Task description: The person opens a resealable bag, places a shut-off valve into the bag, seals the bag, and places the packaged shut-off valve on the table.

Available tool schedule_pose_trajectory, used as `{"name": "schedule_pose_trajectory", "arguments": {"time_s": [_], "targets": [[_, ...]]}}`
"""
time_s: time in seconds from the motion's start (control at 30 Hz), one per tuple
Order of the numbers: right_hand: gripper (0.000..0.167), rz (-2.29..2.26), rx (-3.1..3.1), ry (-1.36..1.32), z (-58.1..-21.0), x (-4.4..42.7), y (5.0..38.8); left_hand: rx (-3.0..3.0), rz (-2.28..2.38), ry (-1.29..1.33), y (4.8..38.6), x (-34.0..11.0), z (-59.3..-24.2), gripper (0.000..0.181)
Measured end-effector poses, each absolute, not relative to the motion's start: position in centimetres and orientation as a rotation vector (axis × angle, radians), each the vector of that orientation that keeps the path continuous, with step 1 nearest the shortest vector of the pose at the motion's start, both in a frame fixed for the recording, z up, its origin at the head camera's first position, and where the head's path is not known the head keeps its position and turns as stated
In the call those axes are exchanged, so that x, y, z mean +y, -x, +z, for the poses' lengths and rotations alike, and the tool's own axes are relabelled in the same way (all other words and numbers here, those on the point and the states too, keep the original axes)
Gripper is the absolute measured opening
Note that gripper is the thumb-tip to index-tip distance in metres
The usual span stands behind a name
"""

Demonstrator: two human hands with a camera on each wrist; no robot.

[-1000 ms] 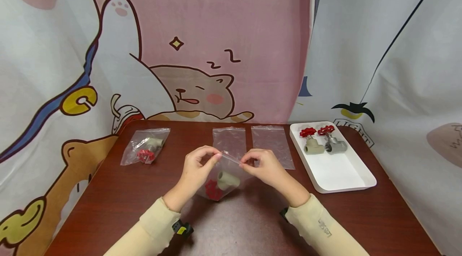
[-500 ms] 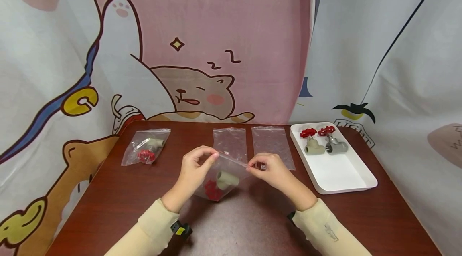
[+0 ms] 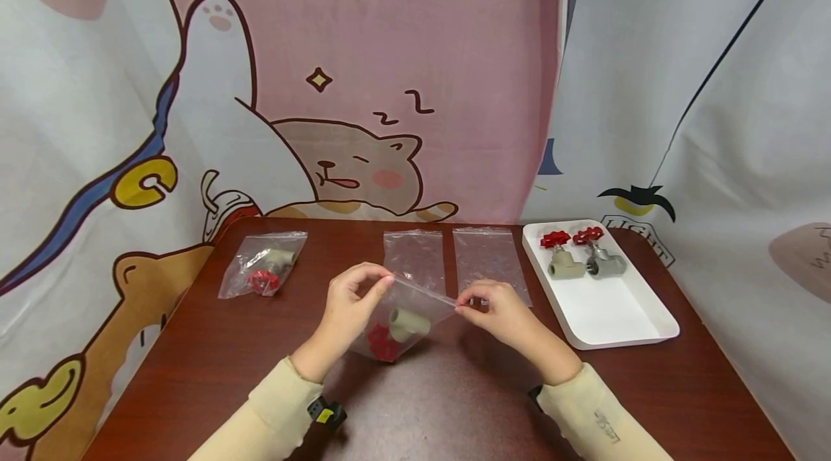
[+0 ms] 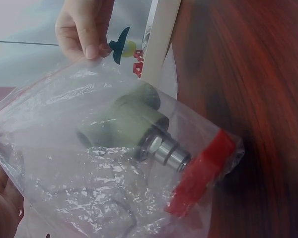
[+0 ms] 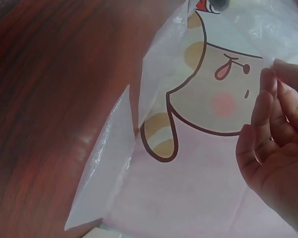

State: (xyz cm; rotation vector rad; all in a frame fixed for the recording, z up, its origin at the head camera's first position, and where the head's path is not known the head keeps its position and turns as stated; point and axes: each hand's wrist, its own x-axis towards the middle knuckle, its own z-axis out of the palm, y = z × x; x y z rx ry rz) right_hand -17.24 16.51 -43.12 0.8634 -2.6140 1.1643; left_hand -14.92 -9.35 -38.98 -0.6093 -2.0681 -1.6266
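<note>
Watching from my remote seat, I am seeing a printed curtain (image 3: 467, 50) hanging behind a dark reddish-brown table (image 3: 428, 421). On its right side a white tray (image 3: 610, 320) is sitting. Near the table's middle a clear zip bag (image 3: 418, 296) is slanting downward; whether it is touching the wood, I am unable to tell. Another filled bag (image 3: 235, 272) is lying at the left, and two flat bags (image 3: 414, 253) are lying side by side toward the back. The left hand (image 3: 350, 306) and right hand (image 3: 500, 311), well apart, are pinching the zip bag's top edge. Two valves (image 3: 567, 266) are resting at the tray's far end. Inside the zip bag, a greenish valve (image 3: 410, 324) is lying low, its red handwheel (image 3: 384, 344) lowest.
</note>
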Motion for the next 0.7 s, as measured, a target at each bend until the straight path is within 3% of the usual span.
{"name": "schedule_pose_trajectory", "arguments": {"time_s": [0.17,0.47,0.7], "targets": [[0.006,1.101,-2.601,-0.847,-43.1,16.4,17.1,-2.065,-1.626,0.607,15.0,-9.4,-39.0,0.009],[0.007,1.159,-2.656,-0.841,-43.3,17.2,17.1,-2.052,-1.638,0.642,14.9,-9.2,-39.1,0.004],[0.023,1.009,-2.695,-0.68,-43.9,21.5,17.4,-2.087,-1.665,0.617,15.0,-9.0,-39.1,0.004]]}}
